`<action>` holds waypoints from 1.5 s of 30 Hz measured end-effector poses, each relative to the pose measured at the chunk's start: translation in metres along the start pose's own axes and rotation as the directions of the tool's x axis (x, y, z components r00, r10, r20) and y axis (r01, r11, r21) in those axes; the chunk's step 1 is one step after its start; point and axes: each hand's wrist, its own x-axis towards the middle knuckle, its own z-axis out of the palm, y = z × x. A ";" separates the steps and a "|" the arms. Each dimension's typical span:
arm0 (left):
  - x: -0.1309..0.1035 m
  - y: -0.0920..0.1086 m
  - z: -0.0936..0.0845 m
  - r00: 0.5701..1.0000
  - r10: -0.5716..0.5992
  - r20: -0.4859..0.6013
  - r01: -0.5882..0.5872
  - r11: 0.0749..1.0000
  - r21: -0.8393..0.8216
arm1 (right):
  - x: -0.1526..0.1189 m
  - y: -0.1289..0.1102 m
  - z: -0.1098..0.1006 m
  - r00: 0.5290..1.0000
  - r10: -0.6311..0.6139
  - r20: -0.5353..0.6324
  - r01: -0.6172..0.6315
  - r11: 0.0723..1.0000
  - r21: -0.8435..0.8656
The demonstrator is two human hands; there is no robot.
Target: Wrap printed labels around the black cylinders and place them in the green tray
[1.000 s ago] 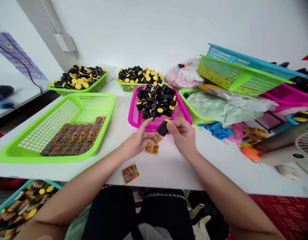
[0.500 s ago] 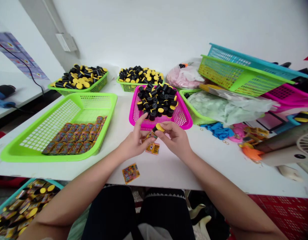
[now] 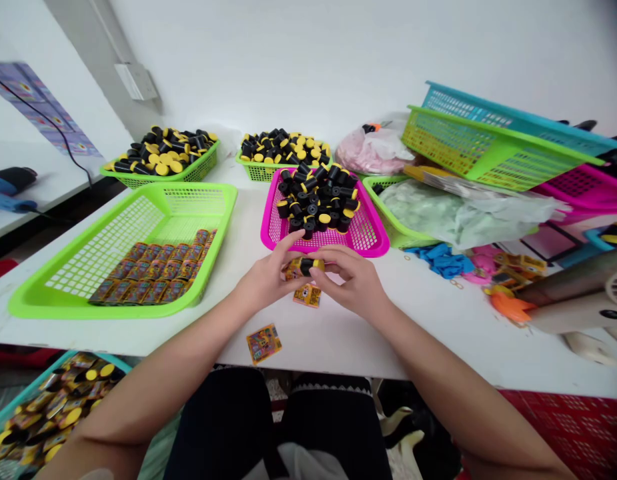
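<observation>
In the head view, my left hand and my right hand meet in front of the pink basket. Between them lies a small black cylinder with a yellow end; a printed orange wrapper surrounds its left part, held by my left fingers. My right fingers close on its yellow end. Beneath the hands, a printed orange piece rests on the white table. Another printed piece lies near the front edge. Black cylinders with yellow ends are heaped in the pink basket.
At left, a large green basket holds rows of wrapped cylinders. Two green baskets of black-and-yellow cylinders stand behind. Stacked baskets, plastic bags and blue scraps occupy the right. A teal basket sits low at left.
The held cylinder has turned from slanting to nearly level, and its yellow end has moved down, with my right hand lower around it. The view has shifted slightly.
</observation>
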 end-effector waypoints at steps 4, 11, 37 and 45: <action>-0.002 -0.006 0.002 0.982 0.190 -0.005 -0.186 0.966 0.179 | 0.002 -0.003 0.001 0.999 0.031 0.038 -0.027 0.995 -0.099; -0.005 0.001 0.008 0.980 0.195 -0.033 -0.185 0.964 0.191 | -0.002 -0.006 0.001 0.971 0.236 -0.033 -0.238 0.952 -0.193; -0.004 0.022 0.005 0.969 0.038 0.243 0.160 0.653 -0.741 | -0.008 -0.005 0.019 0.751 -0.631 0.193 0.654 0.675 -0.340; -0.004 0.027 0.008 0.994 -0.027 0.103 0.088 0.752 -0.653 | -0.010 -0.003 0.014 0.734 -0.652 0.191 0.647 0.585 -0.488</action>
